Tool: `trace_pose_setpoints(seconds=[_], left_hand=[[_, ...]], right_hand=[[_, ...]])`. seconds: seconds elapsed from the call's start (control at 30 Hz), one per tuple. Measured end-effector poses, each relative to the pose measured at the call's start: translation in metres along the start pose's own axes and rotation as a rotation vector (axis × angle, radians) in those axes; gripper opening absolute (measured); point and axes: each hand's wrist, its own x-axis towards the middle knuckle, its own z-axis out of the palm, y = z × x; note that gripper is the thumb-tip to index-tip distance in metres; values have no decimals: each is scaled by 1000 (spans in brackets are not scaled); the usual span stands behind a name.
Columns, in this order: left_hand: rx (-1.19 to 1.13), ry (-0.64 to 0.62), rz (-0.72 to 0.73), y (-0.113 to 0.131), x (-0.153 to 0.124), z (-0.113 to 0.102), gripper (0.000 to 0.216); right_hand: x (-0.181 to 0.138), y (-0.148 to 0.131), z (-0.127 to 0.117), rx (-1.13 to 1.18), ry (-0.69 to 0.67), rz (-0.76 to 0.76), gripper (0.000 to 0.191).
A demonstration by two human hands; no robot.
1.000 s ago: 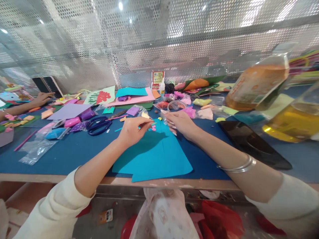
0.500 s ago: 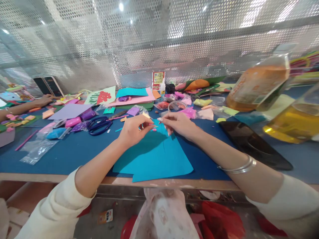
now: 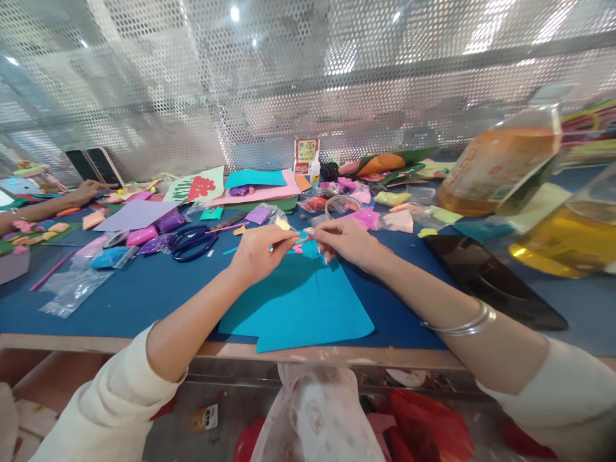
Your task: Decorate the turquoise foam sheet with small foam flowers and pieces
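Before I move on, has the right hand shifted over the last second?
Yes: the right hand moved slightly left in view, away from the black phone and closer to the left hand.

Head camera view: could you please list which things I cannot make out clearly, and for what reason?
In the head view:
Whatever is between the fingers of the left hand and right hand: too small, partly covered by fingers.
Pink piece over the blue sheet: too small for exact shape.
Print on the orange bottle: blurred.
Yellow liquid's container: cut off by the right edge.
Co-worker's arm: cut off by the left edge.
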Motion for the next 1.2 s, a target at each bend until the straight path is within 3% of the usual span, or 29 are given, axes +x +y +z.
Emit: trace_pose_setpoints(seconds=[0.8,1.2], left_hand=[[21,-31,24,-1,-1,0,11],[65,-40,59,-3,-2,2,11]], right_hand=[[-3,-4,0,-65,-10,-12,22],[-1,0,-2,-77,43,-63,31]])
